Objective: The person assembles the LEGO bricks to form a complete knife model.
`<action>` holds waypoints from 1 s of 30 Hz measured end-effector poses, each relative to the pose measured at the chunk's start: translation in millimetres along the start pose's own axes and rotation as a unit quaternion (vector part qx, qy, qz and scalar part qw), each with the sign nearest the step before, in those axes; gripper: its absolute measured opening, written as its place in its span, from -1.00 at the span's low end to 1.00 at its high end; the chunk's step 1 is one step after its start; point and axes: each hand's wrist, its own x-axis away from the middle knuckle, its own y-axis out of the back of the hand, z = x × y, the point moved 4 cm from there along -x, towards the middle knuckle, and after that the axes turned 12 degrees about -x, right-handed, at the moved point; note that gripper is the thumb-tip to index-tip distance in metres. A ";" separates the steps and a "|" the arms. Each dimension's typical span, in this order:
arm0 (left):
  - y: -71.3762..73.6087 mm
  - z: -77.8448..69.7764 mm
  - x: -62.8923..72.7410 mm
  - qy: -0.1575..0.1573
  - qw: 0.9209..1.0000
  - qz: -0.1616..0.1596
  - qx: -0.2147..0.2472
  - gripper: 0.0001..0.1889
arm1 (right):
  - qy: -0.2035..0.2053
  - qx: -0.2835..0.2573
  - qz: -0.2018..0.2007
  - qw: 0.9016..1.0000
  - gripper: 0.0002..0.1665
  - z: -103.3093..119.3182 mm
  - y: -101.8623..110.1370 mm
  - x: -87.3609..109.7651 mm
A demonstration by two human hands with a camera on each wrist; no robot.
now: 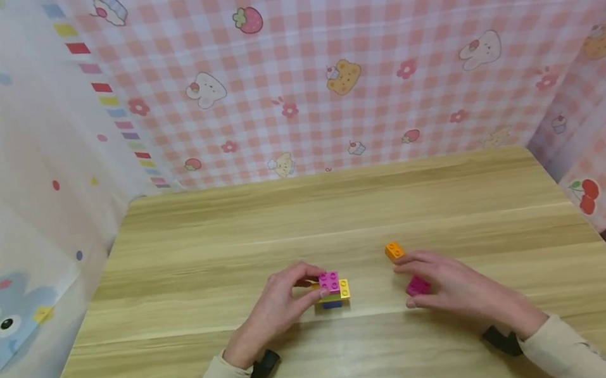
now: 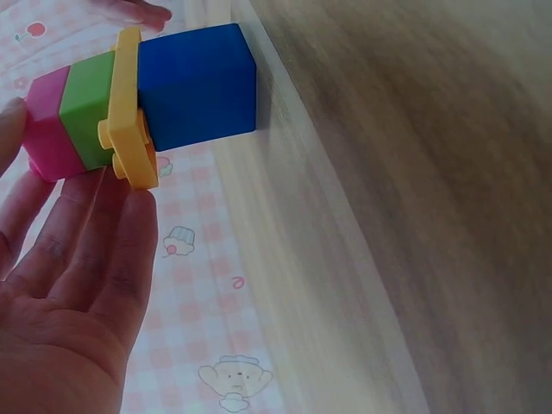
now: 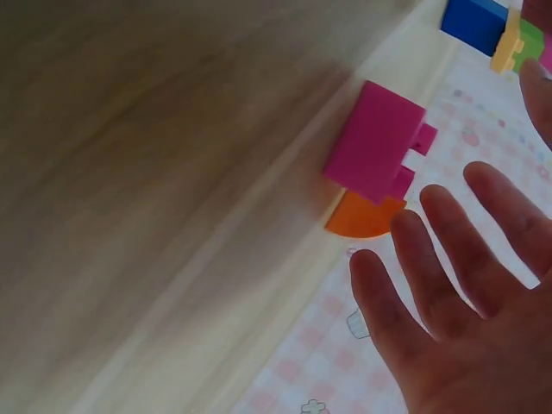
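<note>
A small stack of toy building bricks stands on the wooden table (image 1: 217, 238): a blue brick (image 2: 198, 84) at the bottom, a wider yellow brick (image 1: 345, 289), a green brick (image 2: 88, 108) and a pink brick (image 1: 329, 282) on top. My left hand (image 1: 273, 308) holds this stack from the left, thumb and fingers at its upper bricks. Loosely spread, the fingers of my right hand (image 1: 456, 284) hover around a magenta brick (image 3: 375, 142), holding nothing. Just beyond those fingertips lies an orange brick (image 1: 394, 251), with a curved side visible in the right wrist view.
Behind the table hangs a pink checked cloth (image 1: 287, 70) with cartoon prints. A white printed cloth (image 1: 17, 156) hangs at the left. Black bands (image 1: 265, 365) sit on both wrists, below beige sleeves.
</note>
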 end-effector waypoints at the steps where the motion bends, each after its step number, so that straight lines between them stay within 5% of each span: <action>1: -0.4 0.0 0.1 0.000 1.000 0.000 0.000 -0.72 | -0.003 -0.001 0.001 1.000 -0.33 -1.3 0.0 0.9; 12: -0.9 1.0 2.1 0.016 1.000 0.005 0.012 -0.73 | -0.062 0.008 -0.010 0.998 -0.29 -13.8 0.8 7.8; 19: -1.3 2.3 2.2 0.018 1.000 0.007 0.013 -0.72 | -0.039 0.039 -0.015 0.998 -0.47 -13.3 -1.8 8.8; 30: -1.1 2.9 2.8 0.022 1.000 0.013 0.010 -0.71 | 0.009 0.050 -0.071 0.996 -0.50 2.3 6.8 11.1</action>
